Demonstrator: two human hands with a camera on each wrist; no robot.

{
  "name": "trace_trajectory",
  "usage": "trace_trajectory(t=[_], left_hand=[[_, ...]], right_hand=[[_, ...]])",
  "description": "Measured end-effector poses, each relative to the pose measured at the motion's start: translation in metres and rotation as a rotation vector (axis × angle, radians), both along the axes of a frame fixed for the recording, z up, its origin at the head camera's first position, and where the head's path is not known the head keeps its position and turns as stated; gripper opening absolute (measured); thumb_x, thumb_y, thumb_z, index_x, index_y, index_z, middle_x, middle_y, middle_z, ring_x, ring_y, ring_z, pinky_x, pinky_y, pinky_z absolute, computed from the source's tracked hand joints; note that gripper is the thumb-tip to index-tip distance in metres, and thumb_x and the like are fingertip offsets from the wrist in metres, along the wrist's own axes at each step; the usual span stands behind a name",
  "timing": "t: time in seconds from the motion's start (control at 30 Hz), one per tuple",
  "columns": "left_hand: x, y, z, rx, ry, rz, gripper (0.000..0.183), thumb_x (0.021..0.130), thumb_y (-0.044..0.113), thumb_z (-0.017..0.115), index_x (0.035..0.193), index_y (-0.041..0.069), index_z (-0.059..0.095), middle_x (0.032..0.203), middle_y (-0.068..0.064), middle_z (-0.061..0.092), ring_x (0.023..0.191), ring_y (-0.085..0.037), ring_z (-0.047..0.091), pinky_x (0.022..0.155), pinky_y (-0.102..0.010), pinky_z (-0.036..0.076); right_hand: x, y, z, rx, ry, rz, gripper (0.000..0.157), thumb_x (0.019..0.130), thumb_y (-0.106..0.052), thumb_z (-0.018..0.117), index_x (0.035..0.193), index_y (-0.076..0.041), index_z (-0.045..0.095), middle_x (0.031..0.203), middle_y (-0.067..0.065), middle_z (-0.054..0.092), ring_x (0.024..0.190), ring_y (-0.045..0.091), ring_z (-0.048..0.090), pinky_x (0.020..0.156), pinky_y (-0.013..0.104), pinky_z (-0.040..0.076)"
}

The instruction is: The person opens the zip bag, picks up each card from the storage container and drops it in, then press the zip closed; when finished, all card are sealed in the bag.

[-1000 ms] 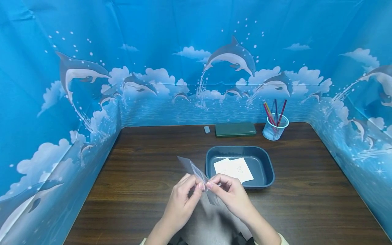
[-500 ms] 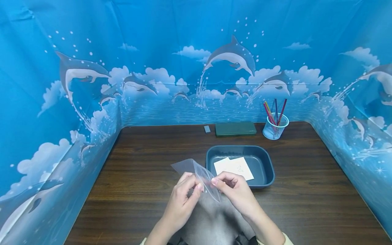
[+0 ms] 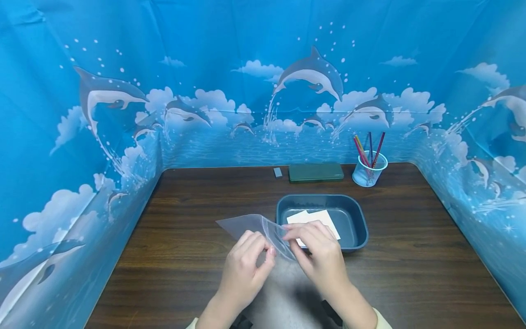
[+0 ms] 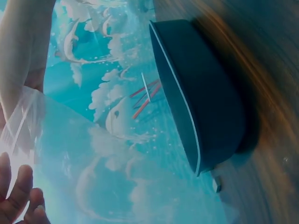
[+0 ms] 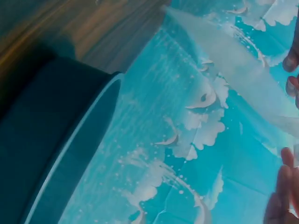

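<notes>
A clear plastic zip bag [image 3: 246,224] is held up above the table between both hands, its mouth strip facing right and spread a little. My left hand [image 3: 246,265] pinches the near edge of the bag by thumb and forefinger. The right hand [image 3: 318,249] is at the other side of the mouth, its fingers bent over the lip and its thumb just below. In the left wrist view the bag [image 4: 107,158] spreads as a see-through sheet. White paper cards [image 3: 324,218] lie in a dark blue tray [image 3: 355,228] behind the right hand, which partly covers them.
Along the back of the brown wooden table [image 3: 185,256] are a small grey-blue block [image 3: 277,172], a green case [image 3: 315,172] and a light blue cup [image 3: 365,176] with several coloured pencils [image 3: 371,153]. A dolphin-print curtain [image 3: 205,114] surrounds the table.
The bag has swung from a narrow, nearly edge-on angle to a broader view, its far end moving left, and its mouth has parted. My right fingers have stretched further over the lip.
</notes>
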State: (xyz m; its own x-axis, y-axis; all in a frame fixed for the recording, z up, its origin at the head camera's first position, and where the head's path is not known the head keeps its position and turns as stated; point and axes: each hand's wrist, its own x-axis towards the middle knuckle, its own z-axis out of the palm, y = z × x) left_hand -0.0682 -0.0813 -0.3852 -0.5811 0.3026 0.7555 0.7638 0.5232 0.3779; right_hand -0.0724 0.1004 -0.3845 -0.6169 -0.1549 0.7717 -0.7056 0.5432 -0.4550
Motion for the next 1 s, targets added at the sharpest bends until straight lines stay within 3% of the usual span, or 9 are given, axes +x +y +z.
trace_trajectory(t=[0.2, 0.37, 0.53, 0.6, 0.7, 0.8, 1.0], left_hand=[[0.001, 0.006, 0.004, -0.133, 0.184, 0.044, 0.014, 0.09, 0.014, 0.05, 0.079, 0.01, 0.058, 0.081, 0.004, 0.053, 0.069, -0.013, 0.048, 0.055, -0.018, 0.039], [0.003, 0.009, 0.003, -0.179, 0.198, 0.037, 0.019, 0.095, 0.019, 0.051, 0.083, 0.01, 0.063, 0.09, 0.001, 0.057, 0.075, -0.015, 0.052, 0.059, -0.022, 0.042], [0.002, 0.008, 0.001, -0.15, 0.182, -0.002, 0.021, 0.094, 0.032, 0.06, 0.095, 0.012, 0.066, 0.114, -0.01, 0.057, 0.1, -0.024, 0.055, 0.076, -0.031, 0.047], [0.001, 0.007, 0.001, -0.138, 0.204, -0.003, 0.033, 0.088, 0.037, 0.069, 0.107, 0.01, 0.066, 0.126, -0.018, 0.052, 0.112, -0.031, 0.051, 0.086, -0.038, 0.047], [-0.003, 0.004, 0.0, -0.144, 0.237, 0.023, 0.073, 0.07, 0.048, 0.081, 0.126, 0.007, 0.059, 0.139, -0.027, 0.04, 0.124, -0.043, 0.042, 0.1, -0.053, 0.039], [-0.007, 0.001, -0.002, -0.188, 0.207, 0.045, 0.108, 0.053, 0.059, 0.086, 0.139, 0.006, 0.047, 0.146, -0.029, 0.03, 0.132, -0.048, 0.03, 0.105, -0.063, 0.027], [-0.015, -0.007, -0.007, -0.259, 0.122, 0.067, 0.14, 0.04, 0.064, 0.088, 0.148, 0.0, 0.027, 0.151, -0.029, 0.02, 0.137, -0.05, 0.017, 0.106, -0.069, 0.014]], right_hand=[[0.003, -0.001, 0.004, 0.099, -0.196, 0.058, 0.021, 0.088, -0.013, 0.069, 0.107, -0.021, 0.072, 0.11, -0.012, 0.066, 0.097, 0.008, 0.058, 0.079, 0.03, 0.049], [0.001, 0.001, 0.004, 0.113, -0.263, 0.096, 0.019, 0.085, -0.011, 0.073, 0.103, -0.019, 0.073, 0.104, -0.014, 0.065, 0.092, 0.004, 0.057, 0.075, 0.025, 0.051], [-0.005, 0.007, 0.004, 0.082, -0.283, 0.102, 0.022, 0.082, -0.004, 0.074, 0.1, -0.017, 0.074, 0.1, -0.014, 0.066, 0.089, 0.005, 0.058, 0.074, 0.024, 0.054], [-0.006, 0.01, 0.004, 0.042, -0.329, 0.12, 0.023, 0.083, -0.001, 0.073, 0.099, -0.017, 0.074, 0.099, -0.015, 0.066, 0.089, 0.005, 0.06, 0.074, 0.027, 0.055], [-0.007, 0.013, 0.006, -0.027, -0.442, 0.189, 0.025, 0.085, 0.001, 0.069, 0.099, -0.019, 0.074, 0.098, -0.017, 0.066, 0.091, 0.006, 0.061, 0.076, 0.03, 0.055], [-0.008, 0.015, 0.005, -0.088, -0.574, 0.294, 0.023, 0.089, -0.002, 0.066, 0.102, -0.02, 0.073, 0.099, -0.015, 0.067, 0.095, 0.009, 0.063, 0.08, 0.032, 0.055], [-0.007, 0.015, 0.0, -0.134, -0.756, 0.457, 0.017, 0.096, -0.014, 0.06, 0.108, -0.02, 0.071, 0.106, -0.009, 0.067, 0.103, 0.016, 0.061, 0.087, 0.036, 0.052]])
